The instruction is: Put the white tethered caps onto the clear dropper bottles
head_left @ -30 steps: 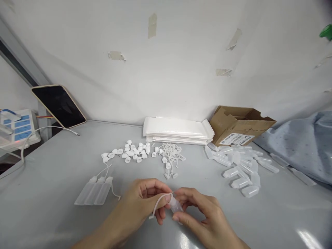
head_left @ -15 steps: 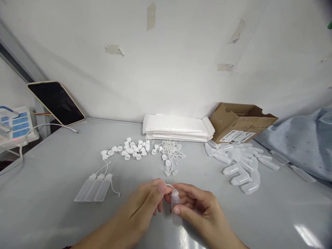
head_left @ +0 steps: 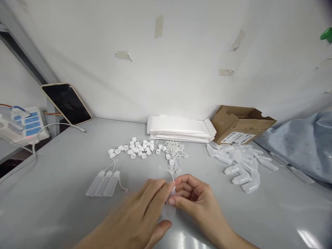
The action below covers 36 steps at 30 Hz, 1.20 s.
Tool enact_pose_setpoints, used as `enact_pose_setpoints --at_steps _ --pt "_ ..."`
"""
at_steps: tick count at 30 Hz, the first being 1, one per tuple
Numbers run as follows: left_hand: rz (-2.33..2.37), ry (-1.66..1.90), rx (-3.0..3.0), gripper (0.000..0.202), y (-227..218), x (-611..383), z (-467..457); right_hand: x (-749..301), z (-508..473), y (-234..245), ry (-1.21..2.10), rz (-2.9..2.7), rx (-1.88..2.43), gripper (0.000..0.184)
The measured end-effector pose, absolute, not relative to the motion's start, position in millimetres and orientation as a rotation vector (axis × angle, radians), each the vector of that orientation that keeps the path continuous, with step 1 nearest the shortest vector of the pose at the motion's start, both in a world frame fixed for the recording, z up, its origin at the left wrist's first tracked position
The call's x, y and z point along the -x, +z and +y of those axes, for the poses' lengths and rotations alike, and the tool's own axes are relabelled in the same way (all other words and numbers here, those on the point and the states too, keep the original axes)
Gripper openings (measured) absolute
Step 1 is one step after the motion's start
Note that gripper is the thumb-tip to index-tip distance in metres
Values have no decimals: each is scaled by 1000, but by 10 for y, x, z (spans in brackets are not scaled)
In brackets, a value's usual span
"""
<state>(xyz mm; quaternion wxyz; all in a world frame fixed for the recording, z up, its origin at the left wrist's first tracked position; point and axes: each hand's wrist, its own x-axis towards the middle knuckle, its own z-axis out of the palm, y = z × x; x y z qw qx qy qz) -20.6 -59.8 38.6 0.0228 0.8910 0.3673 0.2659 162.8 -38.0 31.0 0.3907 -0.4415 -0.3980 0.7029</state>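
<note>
A small translucent plastic bottle [head_left: 170, 204] stands between my two hands just above the grey table [head_left: 64, 162]. My right hand [head_left: 193, 197] pinches its neck from the right. My left hand [head_left: 147, 211] is closed on its left side, fingertips at the neck, thumb under the base. A thin white strap [head_left: 167, 171] rises from the bottle's top. Three finished bottles [head_left: 103, 182] lie side by side to the left. Behind are a scatter of white caps [head_left: 137, 149] and a tangle of white straps [head_left: 175, 152].
A heap of bare bottles [head_left: 240, 162] lies right, near a cardboard box [head_left: 240, 126]. White packets [head_left: 180, 128] are stacked at the wall. A tablet [head_left: 66, 103] leans at the back left beside a power strip [head_left: 24, 126]. Blue-grey cloth [head_left: 301, 145] covers the right edge.
The strap that hung in a loop from my left fingers now sticks up from the bottle's top. My left hand has closed further round the bottle. The camera shifted slightly.
</note>
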Motion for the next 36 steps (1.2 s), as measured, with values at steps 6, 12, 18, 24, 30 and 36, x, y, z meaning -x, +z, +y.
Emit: enact_pose_setpoints --at_steps 6,12,18,24,30,36 --pt "1259 812 -2792 35 371 399 -697 -1393 -338 386 1888 -1024 1130 39" --pt "1381 859 -2615 40 265 556 -768 -1180 -312 343 1912 -1058 1109 37" --pt "1477 981 -2502 46 50 660 -847 -980 -267 263 1946 -1045 1147 38" --pt "1495 957 -2523 44 -24 765 -834 -889 -205 205 1931 -1100 1177 37" --pt "1457 829 -2451 48 93 868 -678 -843 -102 243 1882 -1174 1160 34" --pt "1347 817 -2471 50 194 1001 -535 -792 -44 254 1837 -1216 1183 33"
